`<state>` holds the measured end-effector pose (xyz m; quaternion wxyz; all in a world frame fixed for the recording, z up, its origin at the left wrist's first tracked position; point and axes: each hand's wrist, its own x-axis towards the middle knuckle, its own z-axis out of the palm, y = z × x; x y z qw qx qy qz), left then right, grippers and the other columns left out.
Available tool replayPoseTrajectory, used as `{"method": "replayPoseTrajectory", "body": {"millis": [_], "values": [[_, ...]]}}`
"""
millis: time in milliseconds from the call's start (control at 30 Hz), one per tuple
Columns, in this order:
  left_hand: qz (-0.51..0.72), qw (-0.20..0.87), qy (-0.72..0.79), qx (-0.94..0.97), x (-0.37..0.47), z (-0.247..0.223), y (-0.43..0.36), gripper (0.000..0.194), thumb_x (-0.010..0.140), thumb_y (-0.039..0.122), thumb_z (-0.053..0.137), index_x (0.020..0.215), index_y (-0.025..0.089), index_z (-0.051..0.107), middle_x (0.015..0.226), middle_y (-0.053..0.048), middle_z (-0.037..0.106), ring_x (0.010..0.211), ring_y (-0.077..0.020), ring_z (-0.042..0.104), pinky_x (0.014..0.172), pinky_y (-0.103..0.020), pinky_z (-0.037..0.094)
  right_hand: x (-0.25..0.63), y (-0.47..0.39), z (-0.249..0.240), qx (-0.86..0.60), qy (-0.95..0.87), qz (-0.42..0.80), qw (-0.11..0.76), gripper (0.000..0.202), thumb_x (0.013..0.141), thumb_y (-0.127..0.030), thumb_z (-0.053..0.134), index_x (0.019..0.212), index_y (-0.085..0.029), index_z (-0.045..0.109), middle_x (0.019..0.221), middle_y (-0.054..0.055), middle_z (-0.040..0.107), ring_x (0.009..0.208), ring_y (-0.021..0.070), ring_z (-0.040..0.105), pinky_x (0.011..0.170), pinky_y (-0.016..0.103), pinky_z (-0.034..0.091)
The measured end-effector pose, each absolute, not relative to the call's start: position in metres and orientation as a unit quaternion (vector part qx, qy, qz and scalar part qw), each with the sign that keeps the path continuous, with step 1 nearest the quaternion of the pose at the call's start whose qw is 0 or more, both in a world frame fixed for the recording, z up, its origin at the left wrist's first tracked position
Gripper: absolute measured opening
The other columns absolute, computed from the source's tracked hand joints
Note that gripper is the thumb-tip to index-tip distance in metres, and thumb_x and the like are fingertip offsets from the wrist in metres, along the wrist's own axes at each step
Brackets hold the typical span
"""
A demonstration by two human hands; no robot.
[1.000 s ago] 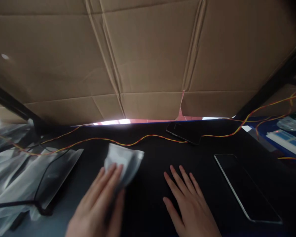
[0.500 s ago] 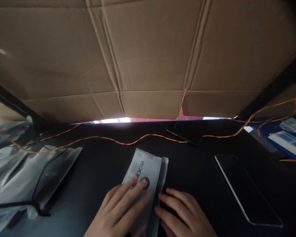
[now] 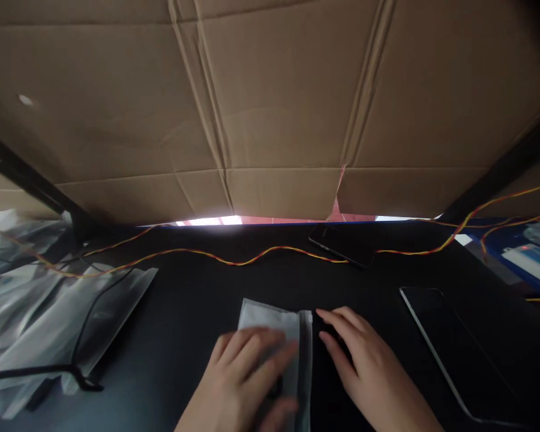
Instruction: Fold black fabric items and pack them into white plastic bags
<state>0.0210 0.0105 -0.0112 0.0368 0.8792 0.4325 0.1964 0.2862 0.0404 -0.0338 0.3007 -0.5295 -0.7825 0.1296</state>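
Observation:
A frosted zip bag [image 3: 270, 313] with a dark strip along its right side lies flat on the black table [image 3: 198, 300]. Over the bag rests my left hand [image 3: 243, 372], fingers apart and slightly smeared by motion, covering most of the print. My right hand [image 3: 364, 360] is just right of the bag's zip edge, thumb and fingertips apart, with nothing between them. Whether its fingertips touch the bag's slider corner, I cannot tell; a small gap seems to show. To the right of that hand lies a large phone [image 3: 459, 354], dark screen up.
Several clear plastic bags [image 3: 94, 324] pile up at the left, crossed by a black bent rod [image 3: 49, 371]. A red-yellow twisted wire [image 3: 225, 260] runs across the table, over a second phone [image 3: 337, 243]. Cardboard [image 3: 279, 108] hangs behind; a blue tray [image 3: 522, 264] sits at right.
The zip bag has shifted toward me and turned more upright in view. My left hand now covers its printed lettering. My right hand has moved up and right, off the bag's edge.

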Motion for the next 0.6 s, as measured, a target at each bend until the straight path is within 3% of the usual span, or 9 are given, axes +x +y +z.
{"method": "replayPoseTrajectory", "body": {"millis": [133, 233, 300, 367, 400, 467, 533, 600], "values": [[0.184, -0.001, 0.533, 0.826, 0.05, -0.022, 0.032, 0.054, 0.109, 0.036, 0.06, 0.162, 0.025, 0.055, 0.149, -0.013, 0.071, 0.14, -0.0405, 0.061, 0.12, -0.07, 0.042, 0.261, 0.052, -0.037, -0.577, -0.732, 0.207, 0.297, 0.024, 0.11, -0.043, 0.054, 0.112, -0.028, 0.073, 0.103, 0.007, 0.079, 0.088, 0.027, 0.08, 0.076, 0.038, 0.065], [0.207, 0.031, 0.524, 0.826, 0.056, -0.017, 0.035, 0.063, 0.109, 0.03, 0.058, 0.17, 0.029, 0.041, 0.141, -0.01, 0.071, 0.135, -0.0347, 0.064, 0.125, -0.072, 0.032, 0.25, 0.053, -0.037, -0.579, -0.665, 0.32, 0.345, 0.029, 0.112, -0.051, 0.052, 0.105, -0.028, 0.069, 0.094, 0.003, 0.076, 0.08, 0.0211, 0.076, 0.072, 0.031, 0.062], [0.224, 0.047, 0.511, 0.828, 0.054, -0.008, 0.033, 0.071, 0.11, 0.032, 0.057, 0.175, 0.031, 0.029, 0.135, -0.009, 0.07, 0.127, -0.0319, 0.067, 0.124, -0.072, 0.032, 0.248, 0.05, -0.035, -0.57, -0.6, 0.41, 0.383, 0.038, 0.113, -0.059, 0.05, 0.102, -0.027, 0.068, 0.086, 0.0, 0.073, 0.074, 0.0177, 0.071, 0.067, 0.027, 0.059], [0.231, 0.059, 0.505, 0.829, 0.053, 0.002, 0.033, 0.066, 0.111, 0.038, 0.056, 0.173, 0.03, 0.035, 0.127, -0.009, 0.071, 0.116, -0.0305, 0.069, 0.12, -0.073, 0.035, 0.247, 0.048, -0.031, -0.558, -0.554, 0.463, 0.409, 0.043, 0.111, -0.064, 0.051, 0.098, -0.027, 0.068, 0.081, -0.001, 0.068, 0.07, 0.0164, 0.067, 0.063, 0.024, 0.056], [0.229, 0.07, 0.507, 0.828, 0.054, 0.006, 0.035, 0.055, 0.112, 0.039, 0.054, 0.165, 0.029, 0.048, 0.12, -0.007, 0.071, 0.11, -0.0292, 0.07, 0.118, -0.073, 0.037, 0.245, 0.047, -0.029, -0.552, -0.547, 0.473, 0.416, 0.044, 0.11, -0.065, 0.053, 0.096, -0.027, 0.069, 0.081, -0.001, 0.068, 0.07, 0.0162, 0.066, 0.064, 0.024, 0.055], [0.223, 0.097, 0.519, 0.82, 0.057, 0.011, 0.042, 0.03, 0.114, 0.036, 0.05, 0.13, 0.027, 0.073, 0.102, -0.003, 0.07, 0.095, -0.0246, 0.071, 0.115, -0.069, 0.041, 0.241, 0.045, -0.027, -0.54, -0.552, 0.478, 0.418, 0.041, 0.11, -0.063, 0.056, 0.096, -0.026, 0.069, 0.084, -0.001, 0.068, 0.072, 0.0157, 0.065, 0.065, 0.023, 0.054], [0.222, 0.115, 0.528, 0.811, 0.062, 0.012, 0.05, 0.033, 0.114, 0.027, 0.045, 0.094, 0.024, 0.071, 0.087, 0.001, 0.066, 0.084, -0.0207, 0.069, 0.108, -0.061, 0.047, 0.239, 0.044, -0.024, -0.536, -0.573, 0.464, 0.412, 0.039, 0.11, -0.059, 0.056, 0.094, -0.026, 0.068, 0.085, -0.001, 0.067, 0.071, 0.015, 0.064, 0.063, 0.023, 0.052], [0.235, 0.109, 0.535, 0.805, 0.064, 0.012, 0.058, 0.038, 0.113, 0.021, 0.041, 0.082, 0.023, 0.063, 0.081, 0.001, 0.062, 0.078, -0.0195, 0.066, 0.098, -0.051, 0.052, 0.239, 0.042, -0.022, -0.537, -0.595, 0.44, 0.405, 0.037, 0.11, -0.055, 0.054, 0.09, -0.026, 0.064, 0.081, -0.002, 0.064, 0.068, 0.0142, 0.06, 0.06, 0.022, 0.048]]}}
